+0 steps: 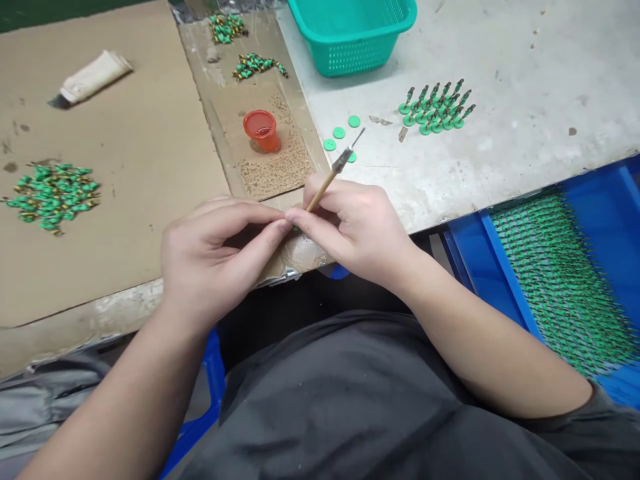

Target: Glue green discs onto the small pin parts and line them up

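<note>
Near the table's front edge, my left hand point(215, 250) is closed, thumb and forefinger pinched together. The fingertips of my right hand point(355, 217) meet them there. A bit of a small green piece point(295, 229) shows beneath the touching fingertips; the rest is hidden. Across my right hand lies a thin brush point(325, 189) with a light wooden handle, its dark, narrow tip pointing up and away. Just beyond the hands are several green discs point(339, 133) and an orange-red cup point(267, 138) holding some liquid.
Small green figures lie in a pile point(55, 193) on cardboard at left, below a used tube point(95, 77). A teal basket point(350, 57) stands at the back. Figures on green bases point(437, 110) stand at right. Many more fill a blue tray point(510, 280) beside the table.
</note>
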A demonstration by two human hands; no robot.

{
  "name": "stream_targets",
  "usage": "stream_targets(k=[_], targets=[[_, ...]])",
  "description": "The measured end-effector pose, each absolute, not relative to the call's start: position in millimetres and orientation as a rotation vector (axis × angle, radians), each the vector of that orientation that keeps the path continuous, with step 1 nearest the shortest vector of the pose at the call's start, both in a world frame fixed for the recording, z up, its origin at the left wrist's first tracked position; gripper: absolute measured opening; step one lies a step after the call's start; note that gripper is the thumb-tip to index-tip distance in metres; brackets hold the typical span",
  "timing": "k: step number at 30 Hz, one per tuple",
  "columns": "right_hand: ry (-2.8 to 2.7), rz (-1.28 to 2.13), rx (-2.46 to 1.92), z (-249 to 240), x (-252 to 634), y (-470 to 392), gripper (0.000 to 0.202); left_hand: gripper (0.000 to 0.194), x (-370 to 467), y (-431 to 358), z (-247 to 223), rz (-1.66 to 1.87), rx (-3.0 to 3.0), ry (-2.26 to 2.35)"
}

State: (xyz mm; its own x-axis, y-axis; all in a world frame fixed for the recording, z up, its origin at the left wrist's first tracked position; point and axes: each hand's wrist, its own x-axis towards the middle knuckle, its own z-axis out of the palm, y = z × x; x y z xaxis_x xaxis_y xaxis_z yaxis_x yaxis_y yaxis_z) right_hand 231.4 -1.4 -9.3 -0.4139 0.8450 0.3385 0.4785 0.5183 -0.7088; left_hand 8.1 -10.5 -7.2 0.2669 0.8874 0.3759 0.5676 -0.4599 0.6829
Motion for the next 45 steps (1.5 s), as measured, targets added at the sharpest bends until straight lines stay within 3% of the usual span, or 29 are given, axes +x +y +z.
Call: stream_targets(k=[26, 32, 37, 45], targets=[[-2.073, 0.623, -1.142, -7, 214, -10, 0.018, 0.008, 5, -11, -8, 1.032, 2.157, 1.284], [-2.06, 0.616, -1.159, -9, 212, -4, 0.021, 0.007, 5, -11, -9, 1.053, 2.134, 1.313], [-1.887, 0.638, -1.167, -12, 230, 6, 0.036, 0.003, 6, -11, -9, 1.048, 2.146, 1.329], [-2.028, 0.662, -0.875, -15, 235, 12, 0.033, 0.003, 5, -8, -11, 1.086, 2.204, 1.252]])
